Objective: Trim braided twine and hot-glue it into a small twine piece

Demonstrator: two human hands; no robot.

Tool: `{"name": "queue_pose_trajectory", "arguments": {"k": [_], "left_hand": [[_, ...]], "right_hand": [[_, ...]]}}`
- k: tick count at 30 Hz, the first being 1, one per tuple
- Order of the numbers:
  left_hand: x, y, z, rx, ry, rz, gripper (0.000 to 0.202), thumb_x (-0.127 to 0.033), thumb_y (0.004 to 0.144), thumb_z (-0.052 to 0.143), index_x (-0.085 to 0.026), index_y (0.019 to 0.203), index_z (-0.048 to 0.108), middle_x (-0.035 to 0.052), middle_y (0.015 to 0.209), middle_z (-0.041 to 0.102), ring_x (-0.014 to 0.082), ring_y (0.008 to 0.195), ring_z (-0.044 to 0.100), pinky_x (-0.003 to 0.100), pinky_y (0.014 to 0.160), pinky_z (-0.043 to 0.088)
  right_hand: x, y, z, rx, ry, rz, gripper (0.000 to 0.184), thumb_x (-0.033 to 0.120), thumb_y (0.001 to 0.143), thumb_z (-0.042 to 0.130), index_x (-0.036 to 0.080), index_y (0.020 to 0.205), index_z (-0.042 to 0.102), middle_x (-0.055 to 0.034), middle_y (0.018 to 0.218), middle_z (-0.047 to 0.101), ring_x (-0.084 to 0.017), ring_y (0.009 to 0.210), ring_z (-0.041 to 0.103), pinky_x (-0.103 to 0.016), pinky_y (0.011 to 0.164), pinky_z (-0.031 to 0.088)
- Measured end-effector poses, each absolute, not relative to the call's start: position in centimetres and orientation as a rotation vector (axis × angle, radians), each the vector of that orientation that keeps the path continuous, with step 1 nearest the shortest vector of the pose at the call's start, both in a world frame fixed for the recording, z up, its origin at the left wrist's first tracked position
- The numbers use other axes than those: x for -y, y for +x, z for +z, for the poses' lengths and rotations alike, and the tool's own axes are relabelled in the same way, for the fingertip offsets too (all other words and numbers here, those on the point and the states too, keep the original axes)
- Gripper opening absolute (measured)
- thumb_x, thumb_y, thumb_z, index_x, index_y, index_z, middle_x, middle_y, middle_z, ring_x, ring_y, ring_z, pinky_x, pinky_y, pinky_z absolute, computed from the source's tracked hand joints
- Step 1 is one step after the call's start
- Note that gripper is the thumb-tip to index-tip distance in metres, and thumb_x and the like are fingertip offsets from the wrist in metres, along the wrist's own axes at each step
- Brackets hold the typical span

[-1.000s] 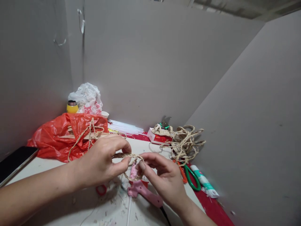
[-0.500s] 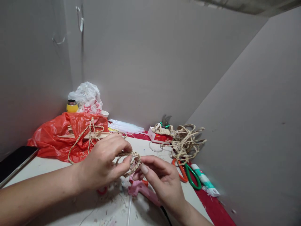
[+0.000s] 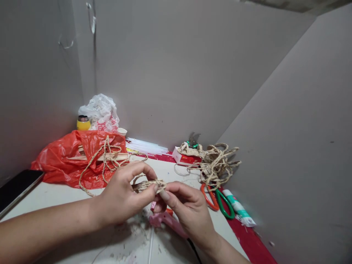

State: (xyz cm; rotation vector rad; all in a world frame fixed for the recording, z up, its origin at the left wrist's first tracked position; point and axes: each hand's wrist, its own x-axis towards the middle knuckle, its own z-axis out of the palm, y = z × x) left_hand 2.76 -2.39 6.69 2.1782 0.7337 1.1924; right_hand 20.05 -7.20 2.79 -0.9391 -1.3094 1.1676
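Observation:
Between my hands is a small coiled piece of braided straw cord [image 3: 147, 185], held above the table. My left hand [image 3: 129, 194] grips it from the left, thumb in front and fingers behind. At its right end, the thumb and fingertips of my right hand [image 3: 189, 209] pinch the edge of the braid. Beneath my right hand lies a pink glue gun [image 3: 167, 223] with a black cable, partly hidden by that hand. A loose length of braided cord [image 3: 90, 165] trails over the red bag behind my left hand.
A red plastic bag [image 3: 63, 157] with wooden sticks and a phone [image 3: 19, 190] are at the left. Translucent glue sticks [image 3: 147, 146] lie at the back. Tangled cord [image 3: 220, 165], orange-handled scissors [image 3: 210, 198], green-handled scissors [image 3: 225, 205] and a white-green tube [image 3: 239, 208] are right.
The coiled braid has tilted and flattened, so its round opening shows less. My right fingertips now press closer to my left thumb. The view has shifted slightly.

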Motion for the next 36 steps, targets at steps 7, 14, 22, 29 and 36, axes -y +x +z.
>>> {"name": "queue_pose_trajectory", "arguments": {"k": [7,14,22,29,36], "left_hand": [[2.5,2.5,8.1,-0.771,2.025,0.974,0.003,-0.018,0.079,0.059,-0.018,0.076,0.057,-0.0035,0.071,0.063,0.0110,0.067,0.058,0.023,0.066,0.047],[2.6,2.6,7.5,-0.737,1.951,0.935,0.003,-0.019,0.081,0.058,-0.018,0.078,0.058,-0.0037,0.069,0.064,0.0110,0.067,0.058,0.023,0.066,0.046],[1.9,2.7,8.1,-0.725,1.820,0.851,0.005,-0.013,0.072,0.064,-0.017,0.073,0.064,-0.0047,0.067,0.060,0.0089,0.064,0.050,0.021,0.060,0.040],[1.5,2.7,7.8,-0.674,1.583,0.700,0.009,-0.010,0.067,0.065,-0.015,0.074,0.063,-0.0053,0.059,0.054,0.0069,0.053,0.044,0.018,0.048,0.033],[1.4,2.8,7.6,-0.628,1.511,0.654,0.010,-0.009,0.068,0.064,-0.014,0.076,0.061,-0.0039,0.061,0.056,0.0068,0.056,0.048,0.018,0.051,0.037]], "right_hand": [[7.5,20.3,3.6,1.414,-0.932,1.137,0.017,0.034,0.087,0.062,0.018,0.081,0.067,-0.0024,0.067,0.070,-0.011,0.045,0.061,-0.024,0.047,0.055],[7.4,20.3,3.3,1.448,-0.944,1.143,0.018,0.036,0.089,0.059,0.019,0.084,0.064,-0.0018,0.070,0.068,-0.012,0.049,0.062,-0.023,0.046,0.053],[7.4,20.6,3.3,1.516,-1.010,1.123,0.018,0.034,0.088,0.061,0.018,0.080,0.064,0.0003,0.064,0.064,-0.013,0.048,0.064,-0.024,0.048,0.053],[7.4,20.5,3.9,1.396,-1.068,1.211,0.020,0.036,0.078,0.071,0.019,0.078,0.061,-0.0011,0.065,0.068,-0.018,0.049,0.068,-0.027,0.046,0.054],[7.6,20.4,4.1,1.433,-1.066,1.152,0.018,0.035,0.082,0.068,0.019,0.079,0.063,0.0007,0.057,0.065,-0.013,0.046,0.063,-0.021,0.044,0.050]]}}
